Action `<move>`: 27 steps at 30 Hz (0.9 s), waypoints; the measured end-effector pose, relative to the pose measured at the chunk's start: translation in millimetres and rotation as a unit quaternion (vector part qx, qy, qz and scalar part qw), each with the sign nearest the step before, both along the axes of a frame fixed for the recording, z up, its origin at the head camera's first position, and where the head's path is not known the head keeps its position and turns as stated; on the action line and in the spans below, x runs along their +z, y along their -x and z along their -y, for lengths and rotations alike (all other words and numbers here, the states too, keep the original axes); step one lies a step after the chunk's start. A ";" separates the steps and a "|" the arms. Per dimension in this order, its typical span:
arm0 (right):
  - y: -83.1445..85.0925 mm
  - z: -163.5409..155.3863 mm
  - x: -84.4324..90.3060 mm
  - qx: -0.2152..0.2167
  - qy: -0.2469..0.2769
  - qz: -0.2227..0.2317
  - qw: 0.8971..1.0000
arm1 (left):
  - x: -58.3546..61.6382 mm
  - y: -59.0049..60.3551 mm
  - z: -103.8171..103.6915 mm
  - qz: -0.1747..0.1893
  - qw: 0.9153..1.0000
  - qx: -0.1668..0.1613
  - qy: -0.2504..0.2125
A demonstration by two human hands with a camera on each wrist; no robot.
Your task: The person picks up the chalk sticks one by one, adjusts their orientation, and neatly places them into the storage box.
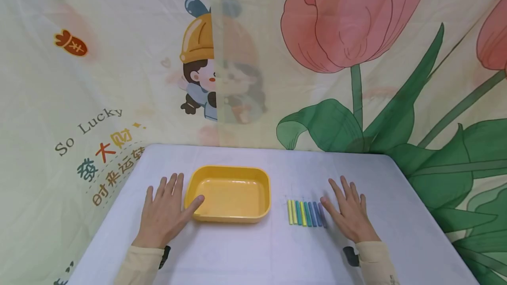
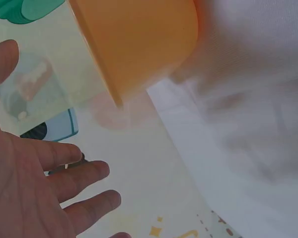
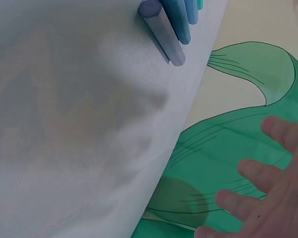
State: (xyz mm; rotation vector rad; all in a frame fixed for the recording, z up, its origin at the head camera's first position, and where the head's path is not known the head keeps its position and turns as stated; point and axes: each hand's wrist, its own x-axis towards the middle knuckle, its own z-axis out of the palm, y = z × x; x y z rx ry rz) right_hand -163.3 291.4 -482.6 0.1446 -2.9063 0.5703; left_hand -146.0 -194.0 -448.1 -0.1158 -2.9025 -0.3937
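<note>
My left hand [image 1: 164,214] is spread flat with straight fingers at the left side of a yellow rectangular tray [image 1: 229,219]. Its thumb overlaps the tray's left edge in the head view; whether it touches is unclear. In the left wrist view the fingers [image 2: 84,173] hold nothing, and the orange-looking tray wall [image 2: 139,39] is above them. My right hand [image 1: 350,214], likewise spread, is just right of a row of several chalk sticks [image 1: 304,213] in yellow, green, blue and purple. The right wrist view shows the purple chalk stick [image 3: 163,34] apart from the fingers [image 3: 260,176].
A white cloth-covered table [image 1: 237,254] carries the tray and chalk. Behind it hangs a printed curtain [image 1: 245,135] with tulips and a cartoon figure. Dark bands show at both wrists under beige sleeves [image 1: 138,265].
</note>
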 end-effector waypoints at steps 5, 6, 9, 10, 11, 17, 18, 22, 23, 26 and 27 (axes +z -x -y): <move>-0.9 -1.1 -2.0 -0.006 -0.003 0.008 1.000 | -3.7 1.9 -4.3 0.036 0.999 -0.013 -0.010; -1.2 -1.2 -2.3 -0.007 -0.002 0.010 1.000 | -5.1 2.4 -5.4 0.043 0.999 -0.014 -0.012; -2.3 -1.4 -3.2 -0.009 0.000 0.011 1.000 | -11.1 4.0 -7.7 0.057 0.998 -0.016 -0.022; -2.7 -1.3 -3.5 -0.010 0.001 0.011 1.000 | -13.2 4.6 -8.2 0.060 0.998 -0.017 -0.024; -3.5 -1.0 -3.7 -0.011 0.003 0.012 1.000 | -15.5 5.1 -8.6 0.063 0.998 -0.017 -0.028; -4.9 0.0 -4.1 -0.018 0.004 0.018 1.000 | -25.2 7.6 -12.2 0.079 0.996 -0.016 -0.040; -4.9 -0.2 -4.1 -0.019 0.005 0.018 1.000 | -26.3 8.0 -12.5 0.079 0.996 -0.016 -0.040; -6.2 -0.1 -2.3 -0.018 0.012 0.020 1.000 | -29.7 10.0 -12.2 0.077 0.996 -0.018 -0.042; -6.6 -0.2 -1.6 -0.018 0.015 0.020 1.000 | -30.2 10.4 -11.9 0.076 0.996 -0.019 -0.042; -7.8 -0.4 1.0 -0.016 0.030 0.021 0.999 | -31.0 11.5 -12.0 0.077 0.996 -0.024 -0.045; -7.9 -0.3 2.0 -0.017 0.036 0.024 0.999 | -31.2 11.8 -12.1 0.078 0.996 -0.025 -0.045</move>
